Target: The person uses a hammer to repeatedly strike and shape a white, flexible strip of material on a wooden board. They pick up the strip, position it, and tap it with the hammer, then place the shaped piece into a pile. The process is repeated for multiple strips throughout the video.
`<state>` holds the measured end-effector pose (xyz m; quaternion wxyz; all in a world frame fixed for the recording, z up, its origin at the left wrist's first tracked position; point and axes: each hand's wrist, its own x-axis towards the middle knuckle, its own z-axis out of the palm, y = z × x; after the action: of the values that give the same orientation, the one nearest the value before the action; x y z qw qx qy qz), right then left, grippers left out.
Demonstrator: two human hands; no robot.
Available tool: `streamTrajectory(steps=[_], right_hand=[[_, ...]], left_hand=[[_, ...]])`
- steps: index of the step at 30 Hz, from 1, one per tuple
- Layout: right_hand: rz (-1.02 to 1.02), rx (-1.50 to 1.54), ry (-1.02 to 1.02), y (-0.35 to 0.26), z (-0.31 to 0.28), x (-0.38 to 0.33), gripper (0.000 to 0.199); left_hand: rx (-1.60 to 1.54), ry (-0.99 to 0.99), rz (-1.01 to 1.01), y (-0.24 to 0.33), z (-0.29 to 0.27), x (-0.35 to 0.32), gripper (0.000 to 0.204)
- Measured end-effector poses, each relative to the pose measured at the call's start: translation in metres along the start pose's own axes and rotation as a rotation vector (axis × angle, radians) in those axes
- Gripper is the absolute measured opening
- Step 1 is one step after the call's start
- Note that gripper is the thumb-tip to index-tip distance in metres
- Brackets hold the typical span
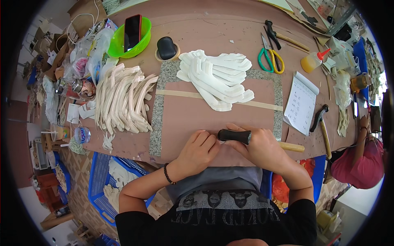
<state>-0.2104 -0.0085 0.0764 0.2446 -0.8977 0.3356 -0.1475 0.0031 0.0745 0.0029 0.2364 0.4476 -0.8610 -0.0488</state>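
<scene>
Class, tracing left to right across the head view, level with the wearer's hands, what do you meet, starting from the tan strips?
Tan strips, left hand, right hand, loose wooden-handled hammer, co-worker in a reddish top.

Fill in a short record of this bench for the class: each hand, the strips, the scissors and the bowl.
Right hand: gripping a black-headed hammer with a wooden handle
Left hand: beside the hammer's head; anything it holds is hidden
White strips: piled ahead of the hands
Cream strips: piled left of the white ones
Scissors: green and yellow handles
Bowl: green, phone propped in it
</scene>
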Motion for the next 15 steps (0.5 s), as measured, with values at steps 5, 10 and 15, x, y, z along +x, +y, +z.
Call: streamTrajectory(steps=[5,10,15], right_hand=[[-0.016,-0.022,-0.011,0.001,0.002,-0.001,0.044],[0.000,-0.016,-0.060,0.004,0.004,0.001,0.046],[-0.013,-0.023,-0.065,0.004,0.001,0.001,0.047]], left_hand=[[-0.049,0.153,-0.117,0.002,0.011,-0.009,0.024],[-0.089,0.296,-0.333,0.015,0.013,-0.009,0.020],[-0.093,0.283,-0.270,0.020,0.021,-0.010,0.020]])
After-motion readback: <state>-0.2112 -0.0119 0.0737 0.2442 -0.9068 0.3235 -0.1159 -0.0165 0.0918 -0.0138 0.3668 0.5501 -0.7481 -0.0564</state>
